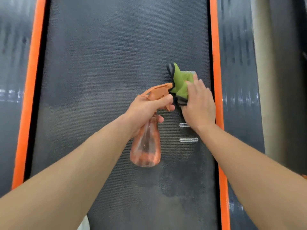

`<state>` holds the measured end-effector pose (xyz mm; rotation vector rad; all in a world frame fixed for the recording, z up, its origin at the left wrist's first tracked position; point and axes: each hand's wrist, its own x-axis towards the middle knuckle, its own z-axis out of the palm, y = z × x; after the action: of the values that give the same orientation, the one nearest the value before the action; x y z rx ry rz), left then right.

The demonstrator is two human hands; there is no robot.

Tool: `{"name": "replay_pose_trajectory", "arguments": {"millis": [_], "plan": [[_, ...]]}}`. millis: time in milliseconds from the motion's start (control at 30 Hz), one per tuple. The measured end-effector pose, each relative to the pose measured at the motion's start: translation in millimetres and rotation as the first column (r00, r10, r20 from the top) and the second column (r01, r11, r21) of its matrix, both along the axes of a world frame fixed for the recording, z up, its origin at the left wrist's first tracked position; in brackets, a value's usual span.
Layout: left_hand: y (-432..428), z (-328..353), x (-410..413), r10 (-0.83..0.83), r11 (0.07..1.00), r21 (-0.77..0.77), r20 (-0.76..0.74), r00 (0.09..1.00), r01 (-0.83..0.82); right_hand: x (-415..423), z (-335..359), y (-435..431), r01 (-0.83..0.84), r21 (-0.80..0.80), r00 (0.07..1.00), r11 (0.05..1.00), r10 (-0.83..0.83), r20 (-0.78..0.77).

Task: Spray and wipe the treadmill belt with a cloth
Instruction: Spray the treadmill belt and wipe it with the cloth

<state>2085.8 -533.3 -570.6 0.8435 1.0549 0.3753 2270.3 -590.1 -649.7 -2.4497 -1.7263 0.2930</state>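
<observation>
Your left hand [146,110] grips the bottle [146,146], fingers curled round its neck just under the orange spray head [159,90]. One finger lies along the head's underside, by the trigger. The bottle is clear orange and hangs over the middle of the belt [108,63]. Its long axis runs roughly along the belt's length, base toward you. The nozzle points away from you and toward the belt's right side, with its tip just beside the cloth [180,82].

Your right hand [199,105] lies palm down on the cloth, fingers laid out nearly straight and pressing it flat to the belt, not clutching it. The cloth is green with grey and black trim and sits bunched on the right part of the belt, near the right orange stripe [216,47]. Its long axis also follows the belt's length. One striped corner pokes out past your fingertips on the far side, and a grey edge shows beside your palm.

On the belt's right part, nearer you than the cloth, lie two white dashes [188,139], one partly under your right wrist. The belt is dark and finely textured, mottled with lighter and darker patches. A second orange stripe [33,80] borders its left edge.
</observation>
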Motion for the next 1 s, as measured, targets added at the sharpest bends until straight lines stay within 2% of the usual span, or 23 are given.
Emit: {"name": "replay_pose_trajectory", "arguments": {"millis": [100,167,300,433,500,633,700,800,933,1000], "plan": [[-8.0,7.9,6.5,-0.087,0.996,0.013,-0.024,0.996,0.087,-27.2,5.4,-68.2,0.012,-0.017,1.000,1.000,-0.012,-0.019],[-17.0,11.9,6.8,-0.115,0.993,-0.030,-0.039,0.993,0.114,-49.8,7.3,-123.5,0.039,-0.035,0.999,0.999,-0.040,-0.027],[-46.4,10.5,6.1,-0.120,0.986,-0.122,-0.020,0.993,0.116,-89.9,7.8,-217.1,0.096,-0.083,0.994,0.992,-0.099,-0.035],[-72.2,4.7,0.5,-0.115,0.984,-0.139,-0.045,0.992,0.107,-117.5,13.9,-272.4,0.136,-0.159,0.987,0.978,-0.147,-0.062],[-82.6,3.9,-1.9,-0.101,0.988,-0.128,-0.092,0.991,0.089,-125.1,17.5,-286.2,0.141,-0.194,0.984,0.971,-0.159,-0.081],[-102.4,-2.5,-7.7,0.006,0.997,-0.073,-0.278,0.961,-0.028,-129.9,19.7,-298.9,0.122,-0.203,0.983,0.972,-0.147,-0.111],[-110.6,-3.7,-12.1,0.021,0.996,-0.078,-0.270,0.963,-0.044,-130.0,19.4,-300.5,0.115,-0.185,0.984,0.976,-0.137,-0.111],[-121.2,-2.7,-17.6,-0.030,0.993,-0.117,-0.175,0.984,0.009,-130.7,19.3,-299.9,0.113,-0.187,0.983,0.976,-0.137,-0.120],[-132.4,-5.0,-15.0,-0.003,0.996,-0.087,-0.272,0.962,-0.021,-131.1,19.4,-299.1,0.119,-0.209,0.979,0.971,-0.150,-0.138],[-138.3,-4.1,-16.3,0.010,0.994,-0.105,-0.267,0.964,-0.040,-131.3,20.9,-300.0,0.121,-0.212,0.978,0.970,-0.153,-0.142]]}}
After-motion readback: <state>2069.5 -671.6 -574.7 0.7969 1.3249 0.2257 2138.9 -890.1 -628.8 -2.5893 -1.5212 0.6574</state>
